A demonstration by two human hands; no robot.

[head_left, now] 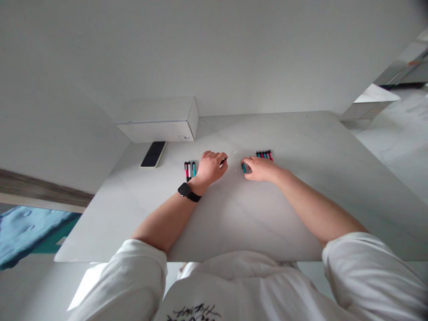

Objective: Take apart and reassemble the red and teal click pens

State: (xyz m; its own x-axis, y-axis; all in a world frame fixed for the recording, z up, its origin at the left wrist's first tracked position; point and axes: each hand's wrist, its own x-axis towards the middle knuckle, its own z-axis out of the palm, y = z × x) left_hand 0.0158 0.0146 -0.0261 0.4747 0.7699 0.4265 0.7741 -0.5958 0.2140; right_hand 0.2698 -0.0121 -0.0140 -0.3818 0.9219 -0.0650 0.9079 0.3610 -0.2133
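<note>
White tabletop (pixel 234 227) against a pale wall (pixel 250 53), both your hands busy mid-table.

Your left hand (pixel 211 166) is closed, black part (pixel 223 161) in the fingertips; thin rod (pixel 232 155) sticks out of it, long axis slanting away and right. Your right hand (pixel 259 169) is half curled, thumb and fingers on a teal barrel (pixel 244 168), long axis roughly near-to-far; can't tell if it's off the table. Pens (pixel 186 169) (red, white, blue) lie side by side by your left hand, pointing away; black-ended row (pixel 264 155) just past your right, partly hidden. Surface is faintly veined; box (pixel 157 131) back left, phone (pixel 154 154) in front of it, screen up. Blue cushion (pixel 26 227) low left, pale floor (pixel 404 138) far right.
</note>
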